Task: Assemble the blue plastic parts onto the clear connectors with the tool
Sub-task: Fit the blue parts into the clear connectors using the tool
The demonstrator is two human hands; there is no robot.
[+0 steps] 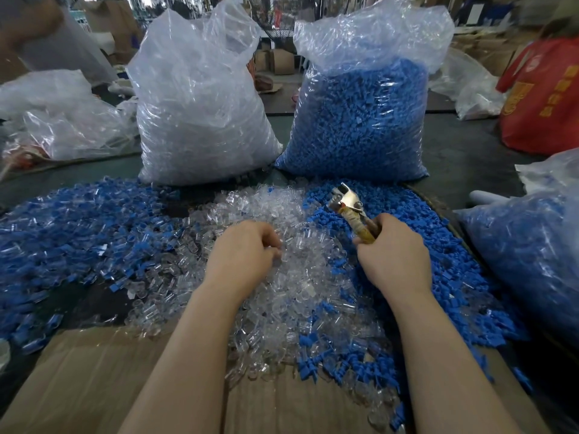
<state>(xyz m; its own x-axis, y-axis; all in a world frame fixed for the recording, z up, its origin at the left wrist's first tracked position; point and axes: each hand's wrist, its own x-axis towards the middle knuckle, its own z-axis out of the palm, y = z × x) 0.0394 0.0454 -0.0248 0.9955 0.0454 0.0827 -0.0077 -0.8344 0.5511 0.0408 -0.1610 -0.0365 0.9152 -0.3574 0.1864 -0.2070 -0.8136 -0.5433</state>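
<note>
The taped-handled metal pliers tool (pixel 355 214) is gripped by the right hand (pixel 394 252). The left hand (pixel 244 249), fingers curled, probably pinches something from the heaped small clear plastic connectors (pixel 282 296); these seem light, rigid, slippery. Loose blue plastic parts (pixel 438 261) lie beside.

Clear connectors (pixel 282 277) heaped centrally, blue parts (pixel 423 245) beside, tool (pixel 354 211) upright.

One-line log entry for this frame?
phase: picking | left hand: curled in clear connector pile, grasp unclear | right hand: grips pliers-type tool | blue parts pile: right
</note>
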